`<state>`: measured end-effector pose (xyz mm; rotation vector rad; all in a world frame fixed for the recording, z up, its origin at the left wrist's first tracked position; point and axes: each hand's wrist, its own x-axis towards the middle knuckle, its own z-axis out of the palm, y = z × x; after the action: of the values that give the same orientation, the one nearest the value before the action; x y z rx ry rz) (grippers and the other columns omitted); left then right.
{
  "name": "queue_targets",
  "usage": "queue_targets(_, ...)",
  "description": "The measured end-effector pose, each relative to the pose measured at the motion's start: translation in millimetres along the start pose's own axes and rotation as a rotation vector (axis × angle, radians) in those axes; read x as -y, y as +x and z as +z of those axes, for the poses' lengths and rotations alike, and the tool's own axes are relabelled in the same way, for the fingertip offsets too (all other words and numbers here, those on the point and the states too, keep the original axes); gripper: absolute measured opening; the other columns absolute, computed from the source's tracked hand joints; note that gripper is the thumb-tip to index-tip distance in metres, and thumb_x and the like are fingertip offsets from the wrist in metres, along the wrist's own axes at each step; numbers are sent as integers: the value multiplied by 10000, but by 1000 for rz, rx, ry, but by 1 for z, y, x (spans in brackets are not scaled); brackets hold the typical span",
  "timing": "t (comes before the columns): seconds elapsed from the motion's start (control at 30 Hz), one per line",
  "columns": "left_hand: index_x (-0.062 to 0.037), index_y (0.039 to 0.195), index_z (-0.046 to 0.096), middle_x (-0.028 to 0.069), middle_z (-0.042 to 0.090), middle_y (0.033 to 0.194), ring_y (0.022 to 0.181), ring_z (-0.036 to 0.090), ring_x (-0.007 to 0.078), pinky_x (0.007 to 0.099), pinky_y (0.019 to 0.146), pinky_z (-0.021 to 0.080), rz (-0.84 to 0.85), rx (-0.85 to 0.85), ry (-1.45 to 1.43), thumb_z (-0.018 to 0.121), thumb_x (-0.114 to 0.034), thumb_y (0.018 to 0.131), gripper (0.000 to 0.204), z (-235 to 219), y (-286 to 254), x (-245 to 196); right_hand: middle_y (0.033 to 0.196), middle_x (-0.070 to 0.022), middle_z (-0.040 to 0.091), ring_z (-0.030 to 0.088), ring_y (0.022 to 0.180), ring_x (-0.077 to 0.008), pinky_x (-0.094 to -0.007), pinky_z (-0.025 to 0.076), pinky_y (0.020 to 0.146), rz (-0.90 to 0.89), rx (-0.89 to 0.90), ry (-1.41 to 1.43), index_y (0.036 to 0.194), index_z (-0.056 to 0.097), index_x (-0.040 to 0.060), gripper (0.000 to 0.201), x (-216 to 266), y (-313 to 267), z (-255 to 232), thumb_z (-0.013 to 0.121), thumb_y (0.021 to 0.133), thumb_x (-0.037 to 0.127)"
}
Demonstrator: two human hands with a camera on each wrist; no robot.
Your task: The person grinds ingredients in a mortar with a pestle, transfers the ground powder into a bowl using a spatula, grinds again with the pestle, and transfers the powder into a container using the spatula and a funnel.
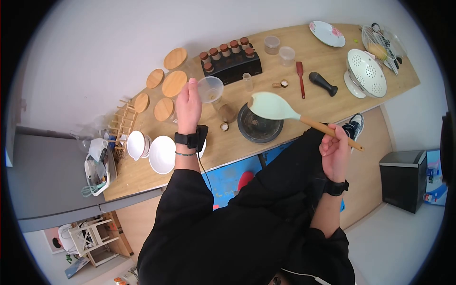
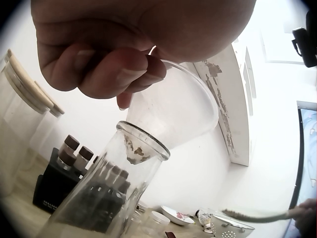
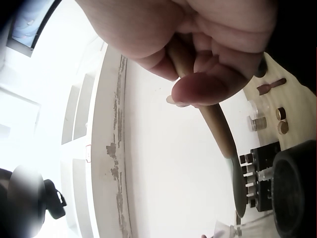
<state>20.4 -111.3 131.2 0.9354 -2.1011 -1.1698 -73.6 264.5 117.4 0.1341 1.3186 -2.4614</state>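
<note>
My left hand (image 1: 189, 107) pinches the rim of a clear plastic funnel (image 1: 211, 89). In the left wrist view the funnel (image 2: 173, 106) sits in the mouth of a glass bottle (image 2: 143, 134), with brown bits near its tip. Some brown material shows inside the bottle (image 1: 228, 113) in the head view. My right hand (image 1: 335, 152) grips the wooden handle of a pale green spatula (image 1: 273, 106), whose head hangs over the rim of a dark stone mortar (image 1: 260, 124). What lies on the spatula head cannot be told.
A black rack (image 1: 232, 67) of brown-capped jars stands behind the funnel. Wooden-lidded jars (image 1: 175, 84) and white bowls (image 1: 162, 154) are at the left. To the right lie a red spatula (image 1: 300, 80), a dark pestle (image 1: 323, 83) and a white colander (image 1: 368, 73).
</note>
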Motion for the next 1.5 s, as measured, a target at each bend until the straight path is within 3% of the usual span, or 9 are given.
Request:
queue_targets(0.27,34,1063,674,179,646,819,812,621,256,358,787,478,-22,10,20,410,-440,1040,544,-1,-2,-5,732,-83,621,553,563,-129,-266,453,492,-129,258,-2,1087,621,-38,253,19,-9,94,561,988,188)
queue_targets(0.47,41,1078,665,196,646,837,832,622,276,362,799,476,-24,-22,17,403,-431,1041,541,-3,-2,-4,786,-74,649,601,634,-105,-239,508,572,-208,433,-342,1074,663,-42,184,19,-21,126,562,972,72)
queue_targets(0.7,39,1071,671,196,651,839,832,622,283,357,803,474,-19,-11,2,409,-424,1040,533,-3,-2,-3,691,-89,626,560,532,-111,-247,474,493,-367,264,-256,1035,666,-41,165,31,-28,102,569,960,70)
queue_targets(0.93,25,1032,680,173,643,803,788,613,254,355,765,473,-29,-8,12,431,-397,1028,490,0,-2,-4,644,-59,600,496,476,-67,-198,395,429,-270,-12,-510,982,657,-20,148,34,-27,69,609,960,118)
queue_targets(1.07,15,1026,680,160,633,780,757,602,244,353,746,471,-11,0,1,440,-364,1017,449,2,-1,-3,629,-30,591,488,466,-48,-188,376,428,-203,-67,-623,973,662,-13,134,19,-22,70,640,948,117)
queue_targets(1.17,13,1020,677,148,624,759,730,589,239,348,727,468,-21,16,23,447,-327,1008,411,4,0,-2,637,-9,593,517,486,-47,-193,368,435,-231,52,-726,963,660,-15,152,0,-11,62,648,947,136)
queue_targets(1.23,-5,1008,686,-34,449,598,502,433,62,243,460,336,78,3,-41,441,-337,1025,413,6,1,2,636,-11,591,517,483,-51,-193,377,435,-179,63,-746,970,661,-13,162,-6,-4,61,639,954,147)
queue_targets(1.47,-11,1009,689,-38,445,593,498,427,58,243,460,331,85,5,-34,451,-331,1023,399,5,1,5,653,-42,599,532,484,-85,-229,442,441,-13,-3,-404,1016,652,-6,189,-32,5,24,577,989,165)
queue_targets(1.5,-1,1016,683,51,535,682,623,514,140,290,597,403,37,11,-8,455,-321,1011,393,4,0,2,653,-42,599,532,484,-85,-229,442,441,-11,-6,-403,1016,652,-6,189,-39,3,19,577,989,165)
